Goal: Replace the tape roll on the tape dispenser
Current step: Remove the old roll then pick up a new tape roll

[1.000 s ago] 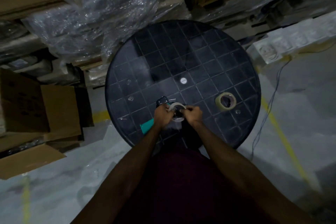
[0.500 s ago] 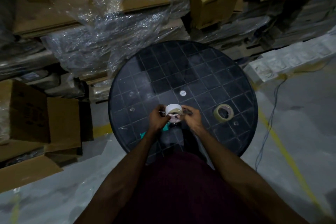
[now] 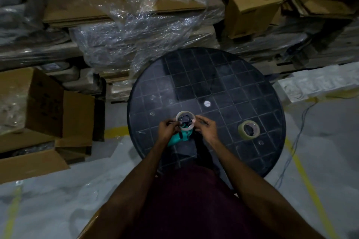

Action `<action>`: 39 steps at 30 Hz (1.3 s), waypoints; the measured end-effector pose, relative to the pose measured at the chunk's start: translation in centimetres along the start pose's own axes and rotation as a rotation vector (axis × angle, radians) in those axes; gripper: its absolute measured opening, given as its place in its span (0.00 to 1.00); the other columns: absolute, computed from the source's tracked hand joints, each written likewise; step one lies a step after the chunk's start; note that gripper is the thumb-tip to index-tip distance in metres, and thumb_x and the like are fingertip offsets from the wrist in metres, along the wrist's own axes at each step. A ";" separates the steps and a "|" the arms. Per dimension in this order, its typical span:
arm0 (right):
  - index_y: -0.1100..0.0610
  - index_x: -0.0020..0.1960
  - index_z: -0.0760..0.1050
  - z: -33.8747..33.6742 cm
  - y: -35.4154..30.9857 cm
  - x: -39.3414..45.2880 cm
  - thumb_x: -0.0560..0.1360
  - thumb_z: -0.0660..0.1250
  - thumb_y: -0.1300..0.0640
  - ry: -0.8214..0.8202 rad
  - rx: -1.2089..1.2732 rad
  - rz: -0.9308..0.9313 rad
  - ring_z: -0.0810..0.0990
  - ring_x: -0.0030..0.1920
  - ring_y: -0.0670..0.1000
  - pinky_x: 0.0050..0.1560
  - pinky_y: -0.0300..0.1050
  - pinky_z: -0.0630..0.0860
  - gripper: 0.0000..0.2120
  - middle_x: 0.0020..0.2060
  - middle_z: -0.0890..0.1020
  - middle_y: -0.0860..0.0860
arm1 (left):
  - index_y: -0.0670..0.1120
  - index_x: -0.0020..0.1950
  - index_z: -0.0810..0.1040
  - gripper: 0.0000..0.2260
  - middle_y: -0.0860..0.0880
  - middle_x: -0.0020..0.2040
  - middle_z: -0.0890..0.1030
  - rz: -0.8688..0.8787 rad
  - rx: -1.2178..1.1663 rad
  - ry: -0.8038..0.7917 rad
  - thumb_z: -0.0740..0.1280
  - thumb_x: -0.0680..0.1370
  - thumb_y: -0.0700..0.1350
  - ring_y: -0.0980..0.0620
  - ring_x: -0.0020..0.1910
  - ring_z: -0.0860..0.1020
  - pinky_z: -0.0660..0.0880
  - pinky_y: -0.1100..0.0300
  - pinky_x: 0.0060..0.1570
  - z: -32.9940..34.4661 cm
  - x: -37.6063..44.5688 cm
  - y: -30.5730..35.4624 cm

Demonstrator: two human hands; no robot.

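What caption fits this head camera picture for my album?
Two hands, left and right, hold a pale tape roll around a teal tape dispenser above a round black table.

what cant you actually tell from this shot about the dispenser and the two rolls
- Head view: whether the pale roll is seated on the dispenser hub; too dim and small, and the left hand and right hand cover its sides.
- Dispenser blade end: hidden by the roll and fingers.
- How much tape remains on the second roll lying on the round table: too dark.
- Table's near edge: hidden by the person's body.
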State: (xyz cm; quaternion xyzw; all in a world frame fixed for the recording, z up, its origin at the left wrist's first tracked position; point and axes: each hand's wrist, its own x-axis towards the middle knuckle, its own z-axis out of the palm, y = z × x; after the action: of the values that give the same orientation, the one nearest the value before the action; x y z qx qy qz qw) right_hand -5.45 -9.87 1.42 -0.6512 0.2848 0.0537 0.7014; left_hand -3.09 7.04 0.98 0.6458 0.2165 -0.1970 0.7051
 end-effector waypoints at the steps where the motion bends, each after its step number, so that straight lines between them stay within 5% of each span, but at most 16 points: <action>1: 0.62 0.55 0.80 0.6 0.3 -0.1 0.73 0.72 0.61 0.001 -0.016 0.020 0.83 0.40 0.52 0.35 0.39 0.81 0.11 0.44 0.84 0.57 | 0.35 0.41 0.79 0.02 0.46 0.27 0.76 -0.027 -0.015 0.039 0.68 0.74 0.32 0.54 0.23 0.72 0.70 0.63 0.25 -0.5 0.3 -0.2; 6: 0.60 0.51 0.81 2.8 2.5 -0.9 0.75 0.68 0.62 0.006 -0.159 0.103 0.79 0.33 0.50 0.27 0.36 0.76 0.06 0.38 0.82 0.55 | 0.39 0.37 0.81 0.05 0.44 0.30 0.75 -0.207 -0.150 0.199 0.71 0.73 0.39 0.52 0.23 0.72 0.69 0.64 0.22 -3.6 2.6 -2.0; 9: 0.58 0.46 0.81 3.7 4.4 -1.0 0.74 0.69 0.64 0.002 -0.250 0.139 0.80 0.36 0.54 0.34 0.42 0.79 0.04 0.39 0.82 0.56 | 0.38 0.40 0.79 0.05 0.44 0.31 0.75 -0.283 -0.202 0.241 0.72 0.73 0.39 0.55 0.20 0.73 0.69 0.64 0.20 -5.1 3.9 -2.4; 14: 0.51 0.43 0.81 5.4 8.0 0.8 0.69 0.74 0.57 0.096 -0.463 0.194 0.80 0.39 0.56 0.47 0.57 0.81 0.04 0.42 0.85 0.61 | 0.32 0.59 0.77 0.21 0.39 0.51 0.80 -0.377 -0.274 0.299 0.76 0.71 0.41 0.48 0.42 0.82 0.81 0.60 0.34 -6.6 6.6 -3.5; 18: 0.63 0.57 0.79 7.6 6.8 0.7 0.72 0.73 0.59 0.106 -0.680 0.163 0.81 0.49 0.56 0.56 0.44 0.76 0.15 0.52 0.83 0.62 | 0.31 0.65 0.73 0.30 0.37 0.59 0.81 -0.384 -0.212 0.311 0.77 0.68 0.43 0.44 0.49 0.84 0.82 0.57 0.36 -6.9 8.8 -3.0; 23: 0.65 0.59 0.77 9.0 5.7 1.1 0.74 0.70 0.57 0.087 -0.878 0.105 0.81 0.55 0.58 0.51 0.41 0.75 0.16 0.56 0.82 0.61 | 0.36 0.48 0.77 0.11 0.41 0.46 0.81 -0.400 -0.098 0.303 0.73 0.73 0.41 0.44 0.44 0.83 0.81 0.51 0.38 -6.4 11.8 -0.2; 27: 0.63 0.61 0.75 9.4 6.0 1.4 0.75 0.69 0.56 0.080 -0.945 0.115 0.81 0.55 0.58 0.52 0.42 0.77 0.17 0.57 0.81 0.60 | 0.38 0.52 0.80 0.14 0.43 0.47 0.84 -0.382 0.064 0.308 0.74 0.69 0.43 0.46 0.44 0.83 0.78 0.55 0.35 -6.9 15.1 0.3; 30: 0.63 0.62 0.74 9.4 6.3 1.5 0.75 0.68 0.58 0.071 -0.944 0.111 0.82 0.55 0.58 0.54 0.46 0.79 0.17 0.58 0.80 0.60 | 0.39 0.49 0.82 0.12 0.43 0.41 0.81 -0.377 0.165 0.249 0.71 0.68 0.42 0.47 0.41 0.79 0.73 0.56 0.38 -7.4 18.1 -2.9; 32: 0.63 0.63 0.74 9.5 6.4 1.4 0.76 0.67 0.59 0.072 -0.943 0.108 0.82 0.55 0.57 0.54 0.44 0.78 0.17 0.57 0.80 0.60 | 0.43 0.42 0.78 0.01 0.43 0.38 0.78 -0.349 0.140 0.225 0.68 0.72 0.39 0.47 0.37 0.77 0.71 0.56 0.37 -7.3 17.4 -3.6; 36: 0.62 0.63 0.74 9.3 6.3 1.2 0.76 0.67 0.60 0.074 -0.918 0.100 0.82 0.55 0.57 0.54 0.42 0.77 0.16 0.58 0.80 0.59 | 0.42 0.41 0.79 0.05 0.40 0.39 0.81 -0.363 0.361 0.029 0.64 0.75 0.39 0.43 0.38 0.79 0.78 0.49 0.41 -6.8 13.7 -4.9; 39: 0.63 0.61 0.75 9.0 6.2 1.0 0.76 0.67 0.61 0.058 -0.922 0.079 0.82 0.54 0.57 0.51 0.38 0.74 0.15 0.56 0.81 0.59 | 0.41 0.45 0.84 0.14 0.39 0.46 0.86 -0.314 0.675 -0.212 0.66 0.66 0.47 0.38 0.46 0.84 0.81 0.45 0.49 -5.9 11.3 -6.7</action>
State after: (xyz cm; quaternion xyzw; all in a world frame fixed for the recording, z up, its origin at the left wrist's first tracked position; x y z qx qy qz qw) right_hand -4.41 -0.79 -4.67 -0.8851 0.2753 0.1830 0.3276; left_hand 2.27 12.36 -11.28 0.7767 0.1616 -0.4283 0.4326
